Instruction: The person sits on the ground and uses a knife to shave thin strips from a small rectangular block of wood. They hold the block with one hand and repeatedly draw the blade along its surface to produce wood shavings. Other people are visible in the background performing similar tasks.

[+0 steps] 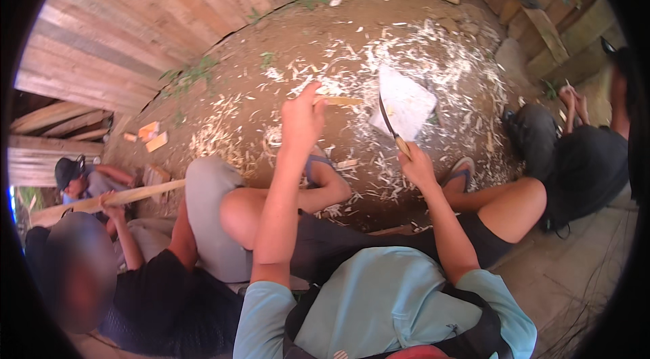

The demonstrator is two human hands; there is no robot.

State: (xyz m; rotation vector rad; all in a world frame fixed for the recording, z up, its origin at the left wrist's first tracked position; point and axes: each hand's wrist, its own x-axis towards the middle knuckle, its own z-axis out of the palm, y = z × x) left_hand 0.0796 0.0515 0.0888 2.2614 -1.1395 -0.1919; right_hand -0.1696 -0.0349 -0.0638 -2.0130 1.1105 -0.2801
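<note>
In my raised left hand [302, 119] is a thin, pale wooden piece [340, 100] that tapers to the right; my fingers are closed round its near end. My right hand [418, 167] grips a knife [386, 115] by its light wooden handle, the dark, curved blade angled up and away from me. Knife and wooden piece are apart. Beyond the blade lies a whitish flat block [414, 100] on the ground, partly covered by the knife in this view.
Pale wood shavings [433, 54] litter the dirt floor. A plank wall [169, 0] bounds the far side. To my left a seated person [169, 291] is close by, near a long wooden board [145, 193]. Another person [586, 166] sits at right. Cut wood pieces [156, 142] lie left.
</note>
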